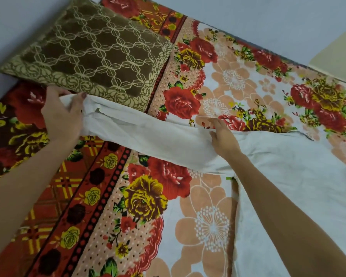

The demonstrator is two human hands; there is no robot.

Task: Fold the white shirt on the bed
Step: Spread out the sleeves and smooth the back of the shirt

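White shirt (pixel 288 168) lies on the bed (pixel 206 232), its body cut off at the right edge and partly hidden by the right forearm. The left hand (pixel 62 114) has its fingers curled round the sleeve end, just beside a brown patterned pillow (pixel 88 50). The right hand (pixel 224 139) presses near the shoulder with straight fingers. The sheet is floral, and a pale wall (pixel 258 11) stands behind.

A brown pillow (pixel 88 54) with a gold lattice print is parked just beyond the fingers of the left hand (pixel 62 114). A floral sheet (pixel 208 226), red roses and peach blooms, is spread out under and way past the fingers of the right hand (pixel 224 138). Further beyond those, a pale grey surface (pixel 248 13) and some beige thing (pixel 340 56) are seen.
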